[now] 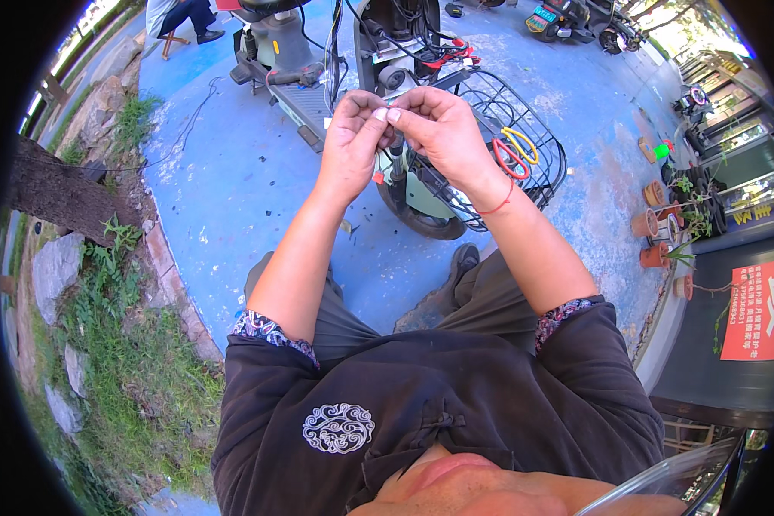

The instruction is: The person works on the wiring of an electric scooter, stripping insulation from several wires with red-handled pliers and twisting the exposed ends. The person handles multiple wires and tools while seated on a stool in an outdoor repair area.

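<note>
Two bare hands met above the left side of a black wire basket [565,163]. The left hand [358,133] pressed thumb and forefinger together; the right hand [434,129] pinched likewise, its fingertips against the left's. Whether anything was clamped between them was too small to tell. The partly dismantled electric scooter [428,199] stood beside and below that basket, its pale green front fender to the basket's lower left. Exposed black cables [336,60] hung to the basket's upper left, and red cables [449,56] lay just above it. Yellow [525,142] and red loops [510,159] showed at the basket. Terracotta flowerpots [653,255] stood well to its right.
</note>
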`<action>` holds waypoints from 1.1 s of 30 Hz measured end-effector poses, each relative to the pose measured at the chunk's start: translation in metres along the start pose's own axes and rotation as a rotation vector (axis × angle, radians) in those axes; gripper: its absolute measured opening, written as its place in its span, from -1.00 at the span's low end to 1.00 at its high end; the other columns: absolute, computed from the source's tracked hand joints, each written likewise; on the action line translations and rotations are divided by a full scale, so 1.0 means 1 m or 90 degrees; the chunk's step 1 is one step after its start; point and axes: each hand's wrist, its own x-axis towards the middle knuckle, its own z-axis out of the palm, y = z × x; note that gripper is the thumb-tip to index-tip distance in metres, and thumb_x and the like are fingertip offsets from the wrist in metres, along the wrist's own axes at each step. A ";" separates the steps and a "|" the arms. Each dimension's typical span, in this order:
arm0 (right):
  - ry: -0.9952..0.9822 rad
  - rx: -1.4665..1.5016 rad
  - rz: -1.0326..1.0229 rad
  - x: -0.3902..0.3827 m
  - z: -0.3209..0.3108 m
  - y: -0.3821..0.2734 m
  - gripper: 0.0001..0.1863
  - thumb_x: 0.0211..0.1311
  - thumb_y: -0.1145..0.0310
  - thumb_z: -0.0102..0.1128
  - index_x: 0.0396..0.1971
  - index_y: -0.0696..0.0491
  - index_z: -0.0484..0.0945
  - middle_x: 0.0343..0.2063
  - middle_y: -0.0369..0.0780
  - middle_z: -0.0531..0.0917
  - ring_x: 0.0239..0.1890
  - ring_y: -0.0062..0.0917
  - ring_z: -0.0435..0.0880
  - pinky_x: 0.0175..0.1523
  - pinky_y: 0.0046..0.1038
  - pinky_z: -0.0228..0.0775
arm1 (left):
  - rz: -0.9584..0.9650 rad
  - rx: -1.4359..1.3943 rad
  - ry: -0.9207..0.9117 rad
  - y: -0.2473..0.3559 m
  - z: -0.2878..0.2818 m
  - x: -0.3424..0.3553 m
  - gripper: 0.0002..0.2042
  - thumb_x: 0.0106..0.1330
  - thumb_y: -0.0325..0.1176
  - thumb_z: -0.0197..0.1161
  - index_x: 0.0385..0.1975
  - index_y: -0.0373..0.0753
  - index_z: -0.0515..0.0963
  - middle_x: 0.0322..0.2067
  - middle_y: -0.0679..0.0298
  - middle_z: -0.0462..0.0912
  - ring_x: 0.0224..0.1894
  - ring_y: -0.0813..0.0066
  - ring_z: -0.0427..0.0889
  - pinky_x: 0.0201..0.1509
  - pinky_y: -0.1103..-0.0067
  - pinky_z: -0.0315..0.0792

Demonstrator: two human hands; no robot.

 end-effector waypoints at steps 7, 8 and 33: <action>0.029 0.040 -0.055 -0.003 0.010 0.014 -0.96 0.32 0.53 0.28 -0.30 0.19 0.62 -0.41 -0.31 0.69 -0.46 -0.73 0.56 -0.38 -0.64 0.36 | -0.037 -0.150 0.027 -0.006 -0.005 0.001 -0.93 0.49 -0.46 0.12 -0.12 -0.22 0.49 -0.27 0.33 0.57 -0.32 0.60 0.46 -0.18 0.60 0.42; 0.042 0.052 -0.084 -0.005 0.016 0.019 -0.97 0.30 0.54 0.29 -0.32 0.18 0.62 -0.42 -0.31 0.68 -0.46 -0.71 0.56 -0.38 -0.62 0.37 | -0.046 -0.182 0.031 -0.005 -0.005 0.001 -0.92 0.48 -0.45 0.12 -0.11 -0.22 0.50 -0.25 0.32 0.58 -0.31 0.59 0.48 -0.17 0.60 0.44; -0.002 -0.107 -0.097 0.008 0.012 -0.016 -0.88 0.41 0.49 0.26 -0.14 0.20 0.64 -0.42 -0.31 0.68 -0.43 -0.72 0.63 -0.35 -0.64 0.45 | -0.141 -0.275 0.016 0.003 0.001 0.002 -0.91 0.49 -0.34 0.23 -0.18 -0.21 0.57 -0.34 0.32 0.63 -0.35 0.57 0.53 -0.32 0.61 0.37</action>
